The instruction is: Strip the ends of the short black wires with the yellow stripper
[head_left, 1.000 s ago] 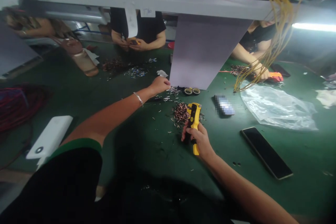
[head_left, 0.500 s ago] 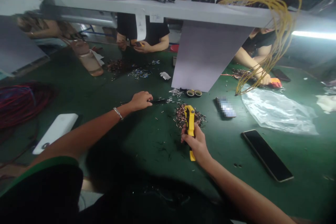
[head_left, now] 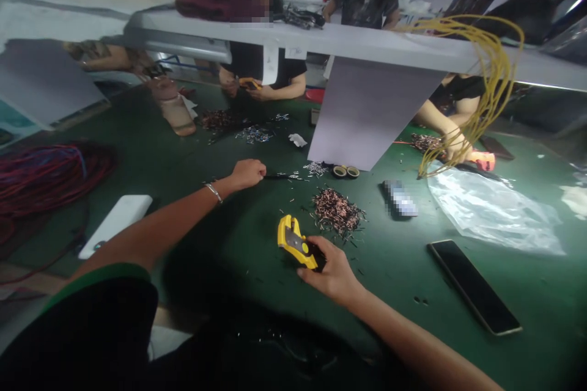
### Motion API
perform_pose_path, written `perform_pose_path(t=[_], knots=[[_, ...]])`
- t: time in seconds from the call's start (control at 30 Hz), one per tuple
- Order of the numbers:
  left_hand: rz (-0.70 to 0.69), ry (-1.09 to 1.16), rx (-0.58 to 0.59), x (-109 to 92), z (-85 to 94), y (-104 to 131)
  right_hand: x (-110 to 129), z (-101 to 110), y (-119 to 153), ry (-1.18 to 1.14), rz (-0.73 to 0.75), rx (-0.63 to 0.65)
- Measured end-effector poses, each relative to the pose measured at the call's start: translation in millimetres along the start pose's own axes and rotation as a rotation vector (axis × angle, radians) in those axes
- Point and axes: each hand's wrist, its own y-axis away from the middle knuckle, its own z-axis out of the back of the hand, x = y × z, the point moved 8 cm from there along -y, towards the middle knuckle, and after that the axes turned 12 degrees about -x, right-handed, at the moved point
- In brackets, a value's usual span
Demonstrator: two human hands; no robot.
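Observation:
My left hand [head_left: 247, 175], with a bracelet at the wrist, is closed round a bundle of black wires [head_left: 279, 176] whose ends point right. Beyond those ends lies a small pile of silvery pieces [head_left: 315, 168]. My right hand [head_left: 331, 269] grips a yellow and grey hand tool [head_left: 298, 244], its head pointing up and left over the green table [head_left: 257, 226]. Just behind the tool sits a heap of short copper-coloured and black pieces [head_left: 337, 211]. Two round rolls [head_left: 346, 171] stand side by side at the foot of the grey panel.
A dark phone [head_left: 474, 287] and a clear plastic bag [head_left: 493, 208] lie at right. A white power bank [head_left: 117, 226] and coiled red wires [head_left: 50, 177] are at left. Yellow wires [head_left: 498, 73] hang from the shelf [head_left: 358, 43]. Other people's hands work across the table.
My right hand has drawn the tool off the heap, towards me and to the left, and turned its head leftward. My left hand still holds the black wires. The camera view has shifted slightly.

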Motion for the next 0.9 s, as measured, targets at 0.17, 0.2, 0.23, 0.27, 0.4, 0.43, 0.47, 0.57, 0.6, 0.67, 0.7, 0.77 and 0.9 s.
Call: perform_pose_path(t=[0.17,0.2,0.23,0.27,0.4,0.43,0.47,0.57,0.6,0.67,0.7,0.77,0.9], knots=[[-0.009,-0.005,-0.012,1.5,6.1,7.7,-9.5,10.4,2.6,-0.013,-0.084,-0.082],[-0.010,-0.005,-0.018,1.0,6.8,9.0,-12.1,12.9,3.0,-0.024,-0.108,-0.100],[-0.010,-0.004,-0.024,0.1,7.2,10.2,-14.4,14.8,3.3,-0.039,-0.128,-0.113],[-0.011,-0.002,-0.031,-1.0,7.2,11.3,-16.5,15.8,3.8,-0.054,-0.144,-0.121],[-0.020,0.005,-0.073,-8.1,7.0,17.5,-21.4,13.8,5.4,-0.047,-0.171,-0.115],[-0.023,0.007,-0.088,-11.0,7.7,20.3,-21.5,13.0,5.6,-0.030,-0.168,-0.114],[-0.028,0.010,-0.103,-14.7,8.8,23.8,-21.2,12.5,5.9,-0.013,-0.164,-0.114],[-0.060,0.021,-0.139,-30.4,13.5,38.7,-19.0,13.0,6.8,0.008,-0.148,-0.129],[-0.079,0.028,-0.144,-36.9,14.9,44.8,-18.0,13.8,7.2,0.009,-0.142,-0.138],[-0.130,0.046,-0.148,-50.7,17.0,58.1,-15.5,15.0,8.3,0.021,-0.122,-0.148],[-0.167,0.061,-0.157,-58.0,18.1,64.9,-13.8,15.3,9.0,0.035,-0.107,-0.151],[-0.214,0.093,-0.166,-68.7,18.2,77.6,-9.3,15.4,10.8,0.072,-0.067,-0.161],[-0.252,0.166,-0.153,-80.9,12.5,96.3,0.6,12.7,16.9,0.141,0.033,-0.195]])
